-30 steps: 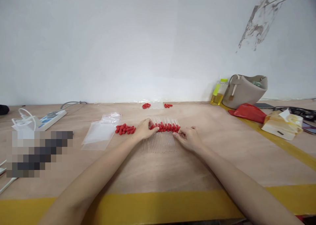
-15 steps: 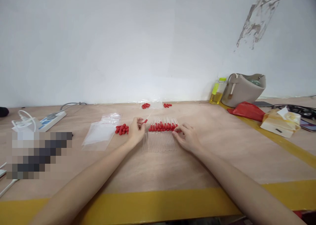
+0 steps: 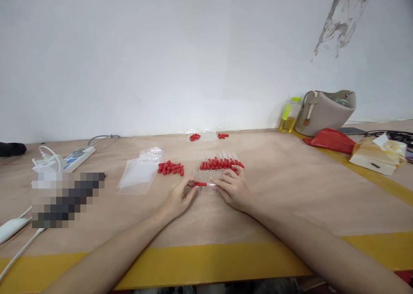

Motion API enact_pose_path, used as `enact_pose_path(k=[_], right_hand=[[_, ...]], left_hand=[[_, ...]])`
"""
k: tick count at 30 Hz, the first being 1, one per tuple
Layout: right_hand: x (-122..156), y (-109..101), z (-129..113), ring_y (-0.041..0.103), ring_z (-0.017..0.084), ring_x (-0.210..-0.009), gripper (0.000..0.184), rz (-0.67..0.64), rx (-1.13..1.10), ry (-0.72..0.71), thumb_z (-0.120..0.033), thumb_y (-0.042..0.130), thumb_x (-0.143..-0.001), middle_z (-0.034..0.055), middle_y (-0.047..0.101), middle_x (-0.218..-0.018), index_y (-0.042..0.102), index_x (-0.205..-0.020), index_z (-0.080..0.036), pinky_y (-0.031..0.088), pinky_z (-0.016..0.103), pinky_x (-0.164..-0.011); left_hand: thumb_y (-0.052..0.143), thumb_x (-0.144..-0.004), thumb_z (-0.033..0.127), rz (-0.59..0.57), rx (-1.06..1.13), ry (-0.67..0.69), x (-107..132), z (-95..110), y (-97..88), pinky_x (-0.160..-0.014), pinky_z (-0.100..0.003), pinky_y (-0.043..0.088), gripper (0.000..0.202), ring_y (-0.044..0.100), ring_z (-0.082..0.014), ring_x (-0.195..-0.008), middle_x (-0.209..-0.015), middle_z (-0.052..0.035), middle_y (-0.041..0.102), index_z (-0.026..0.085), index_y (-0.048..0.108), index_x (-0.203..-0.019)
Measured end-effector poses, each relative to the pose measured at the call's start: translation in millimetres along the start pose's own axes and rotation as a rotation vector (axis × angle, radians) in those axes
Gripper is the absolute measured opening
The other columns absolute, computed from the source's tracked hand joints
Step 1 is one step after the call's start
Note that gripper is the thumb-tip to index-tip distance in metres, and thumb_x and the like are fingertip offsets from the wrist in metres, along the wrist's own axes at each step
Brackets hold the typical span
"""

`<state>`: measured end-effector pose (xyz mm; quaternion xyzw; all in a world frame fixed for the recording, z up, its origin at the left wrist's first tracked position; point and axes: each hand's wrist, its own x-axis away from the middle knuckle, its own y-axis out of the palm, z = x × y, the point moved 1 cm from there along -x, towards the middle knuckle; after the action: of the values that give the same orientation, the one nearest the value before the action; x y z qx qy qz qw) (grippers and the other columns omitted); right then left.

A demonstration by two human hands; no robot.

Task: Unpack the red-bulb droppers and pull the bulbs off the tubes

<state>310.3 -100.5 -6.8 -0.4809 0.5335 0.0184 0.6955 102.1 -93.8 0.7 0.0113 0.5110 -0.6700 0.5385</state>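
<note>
A row of clear glass droppers with red rubber bulbs [image 3: 221, 163] lies on the brown table. Both hands meet just in front of that row, over a bed of bare glass tubes [image 3: 206, 177]. My left hand [image 3: 178, 199] pinches the red bulb end of one dropper [image 3: 203, 184], which lies sideways. My right hand [image 3: 231, 189] grips the glass end of the same dropper with curled fingers. A small heap of loose red bulbs [image 3: 171, 168] sits to the left of the hands.
Clear plastic bags [image 3: 138, 174] lie left of the bulbs. Two small bulb clusters [image 3: 208, 136] rest by the wall. A power strip [image 3: 75, 157] with cables is at far left. At right stand a yellow bottle [image 3: 288, 117], grey bag [image 3: 327, 110], red pouch [image 3: 329, 140] and tissue pack [image 3: 376, 154].
Both hands have drawn back from the row toward me. My left hand carried a red bulb away from the row's left end, and both hands now hold one dropper between them.
</note>
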Motion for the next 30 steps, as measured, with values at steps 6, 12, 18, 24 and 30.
enact_pose_path(k=[6, 12, 18, 24, 30], right_hand=[[1.1, 5.5, -3.8, 0.047, 0.012, -0.072, 0.018, -0.013, -0.029, -0.037, -0.026, 0.046, -0.086, -0.0012, 0.061, -0.066, 0.063, -0.088, -0.022, 0.024, 0.037, -0.088], [1.6, 4.6, -8.0, 0.045, 0.011, -0.068, 0.018, -0.034, -0.048, -0.078, -0.024, 0.046, -0.085, -0.0026, 0.058, -0.060, 0.063, -0.080, -0.021, 0.022, 0.036, -0.087], [6.9, -6.6, 5.6, 0.044, 0.011, -0.063, 0.022, -0.016, -0.044, -0.043, -0.024, 0.045, -0.085, -0.0021, 0.056, -0.056, 0.064, -0.074, -0.020, 0.024, 0.033, -0.082], [4.3, -10.6, 22.7, 0.048, 0.010, -0.057, 0.022, 0.063, -0.035, 0.202, -0.033, 0.049, -0.085, -0.0020, 0.061, -0.059, 0.067, -0.078, -0.023, 0.025, 0.030, -0.075], [-4.0, -3.8, 20.8, 0.054, 0.012, -0.065, 0.018, 0.047, -0.023, 0.308, -0.022, 0.046, -0.082, 0.0010, 0.065, -0.069, 0.064, -0.084, -0.019, 0.025, 0.029, -0.074]], left_hand=[[0.052, -0.082, 0.028, -0.024, -0.110, 0.142, -3.6, 0.9, 0.5, -0.077, -0.031, 0.043, 0.025, 0.055, -0.0163, -0.086, -0.097, -0.0059, 0.062, 0.019, 0.055, -0.105], [0.050, -0.084, 0.029, -0.077, -0.249, 0.183, -2.8, 0.2, 2.5, -0.070, -0.032, 0.036, 0.016, 0.050, -0.0149, -0.068, -0.067, -0.0009, 0.061, 0.020, 0.063, -0.078], [0.046, -0.086, 0.027, -0.028, -0.166, 0.069, 5.4, -15.7, -10.5, -0.066, -0.028, 0.040, 0.020, 0.053, -0.0140, -0.068, -0.069, -0.0017, 0.060, 0.019, 0.062, -0.077], [0.047, -0.083, 0.032, 0.052, -0.175, -0.069, 0.8, -36.6, -39.0, -0.074, -0.028, 0.044, 0.022, 0.055, -0.0164, -0.083, -0.089, -0.0047, 0.057, 0.022, 0.065, -0.090], [0.047, -0.076, 0.038, 0.026, -0.258, -0.369, -4.0, -68.2, -80.1, -0.066, -0.029, 0.046, 0.030, 0.056, -0.0179, -0.075, -0.086, -0.0051, 0.054, 0.021, 0.065, -0.091]])
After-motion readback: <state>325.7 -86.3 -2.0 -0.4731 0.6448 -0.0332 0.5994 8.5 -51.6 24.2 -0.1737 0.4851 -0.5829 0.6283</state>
